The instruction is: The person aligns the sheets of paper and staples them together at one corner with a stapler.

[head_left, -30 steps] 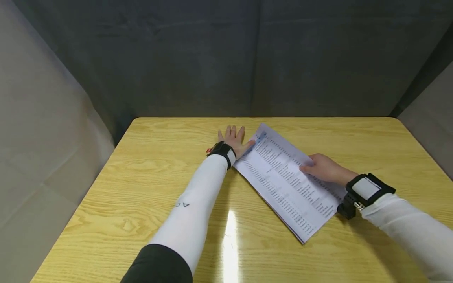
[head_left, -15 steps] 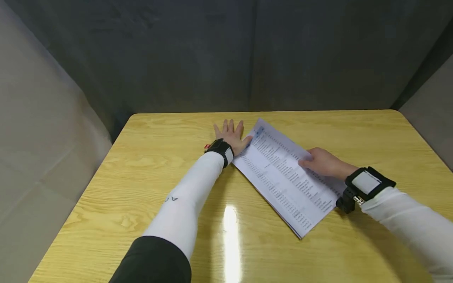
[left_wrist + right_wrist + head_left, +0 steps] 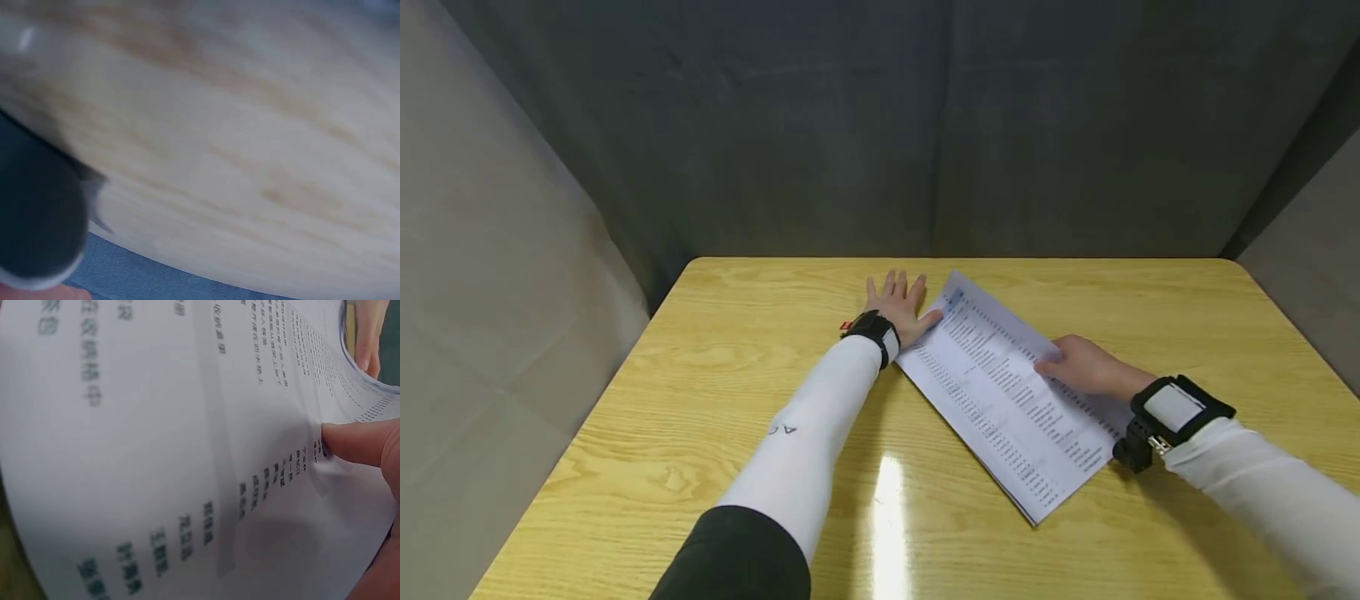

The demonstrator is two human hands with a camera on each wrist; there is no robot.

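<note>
With the right hand (image 3: 1078,364) curled round the printed sheets' (image 3: 1000,392) lifted edge, they may crease or slip. Left hand (image 3: 898,310) lies flat, fingers spread, thumb only touching the corner on the wooden table (image 3: 700,392).

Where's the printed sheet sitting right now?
In the head view the printed sheet lies angled, right of centre on the wooden table, between the left hand and right hand.

Light wooden table (image 3: 715,375) with rounded corners and glossy glare near the front. Dark grey fabric wall (image 3: 850,125) behind. Paler panels (image 3: 490,292) at both sides.
</note>
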